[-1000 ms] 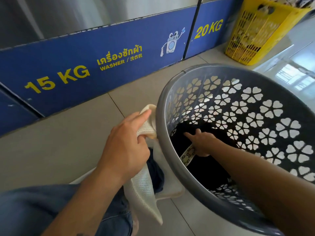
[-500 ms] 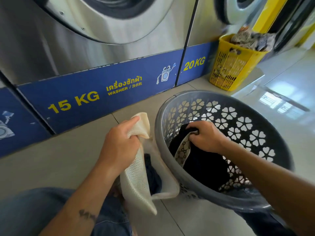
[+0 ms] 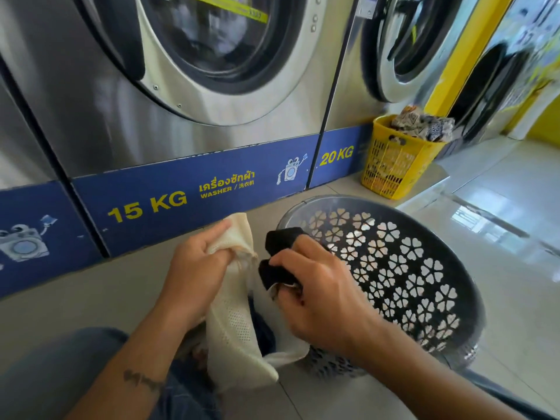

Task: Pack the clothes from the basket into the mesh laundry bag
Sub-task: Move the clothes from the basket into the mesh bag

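Observation:
My left hand grips the top edge of the cream mesh laundry bag, holding its mouth open beside the basket. Dark cloth shows inside the bag. My right hand grips a bunched black garment just above the bag's mouth, at the left rim of the grey basket. The basket has flower-shaped cut-outs, stands on the tiled floor to the right of the bag, and no clothes show in the part of its inside that I can see.
Steel washing machines with blue 15 KG and 20 KG panels stand right in front. A yellow basket full of laundry sits at the back right. My denim-clad knee is at the lower left. Glossy tiled floor stretches right.
My right hand has lifted the black garment out of the grey basket and carried it left to the bag's mouth. My head has tilted up, showing the washer doors.

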